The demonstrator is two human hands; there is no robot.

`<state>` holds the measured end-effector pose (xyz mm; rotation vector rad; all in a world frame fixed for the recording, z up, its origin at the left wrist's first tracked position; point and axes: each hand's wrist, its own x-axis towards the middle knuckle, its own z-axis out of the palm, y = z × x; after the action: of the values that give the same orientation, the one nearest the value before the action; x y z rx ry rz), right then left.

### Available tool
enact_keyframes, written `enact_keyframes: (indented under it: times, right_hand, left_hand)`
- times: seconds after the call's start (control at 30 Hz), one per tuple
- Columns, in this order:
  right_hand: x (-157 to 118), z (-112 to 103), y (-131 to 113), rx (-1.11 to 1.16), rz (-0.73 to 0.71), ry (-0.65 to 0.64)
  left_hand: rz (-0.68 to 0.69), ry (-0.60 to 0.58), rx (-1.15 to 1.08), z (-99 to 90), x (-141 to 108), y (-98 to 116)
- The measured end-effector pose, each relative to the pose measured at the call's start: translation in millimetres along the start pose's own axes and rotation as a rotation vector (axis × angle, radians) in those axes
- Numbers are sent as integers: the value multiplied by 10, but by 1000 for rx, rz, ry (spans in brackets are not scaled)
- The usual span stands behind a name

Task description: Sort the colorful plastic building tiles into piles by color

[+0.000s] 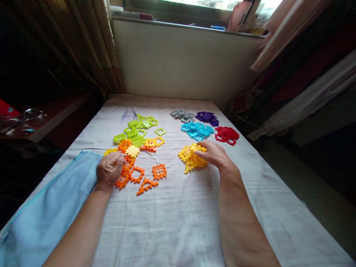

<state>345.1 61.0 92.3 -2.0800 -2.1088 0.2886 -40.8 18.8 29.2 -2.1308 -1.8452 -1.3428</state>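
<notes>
My right hand [213, 154] reaches over a pile of yellow interlocking plastic tiles [188, 154], thumb and fingers closed on a yellow tile at its right side. Curled shut, my left hand [109, 171] rests at the left edge of the orange interlocking tiles [122, 179]; its fingers hide what they hold, if anything. Beside its knuckles lies a pale yellow tile [132, 151], and another yellow tile [110, 152] shows just behind the hand. Loose orange pieces, a window-shaped tile [159, 171] and an arched piece [147, 185], lie between my hands.
Green tiles [135, 131] spread beyond my left hand. Farther right sit grey [183, 115], purple [207, 118], blue [197, 131] and red [226, 135] piles. A blue cloth [59, 200] covers the left side of the white-sheeted table [172, 230]. A wall [180, 59] stands behind.
</notes>
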Motion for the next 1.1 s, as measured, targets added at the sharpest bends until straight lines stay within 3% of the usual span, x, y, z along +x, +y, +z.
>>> enact_keyframes:
  times: [0.3, 0.47, 0.77, 0.97, 1.1]
  right_hand:
    - [41, 87, 99, 47, -17, 2]
    - [28, 88, 26, 43, -54, 13]
    - [-26, 54, -277, 36, -144, -6]
    - [-60, 133, -556, 44, -309, 44]
    - [-106, 219, -805, 98, -439, 50]
  left_hand:
    - [-18, 19, 68, 35, 10, -43]
    - [-2, -59, 234, 126, -23, -72]
    - [11, -133, 291, 161, -41, -17]
    - [88, -101, 168, 99, 4, 39]
    - [28, -83, 13, 107, -8, 7]
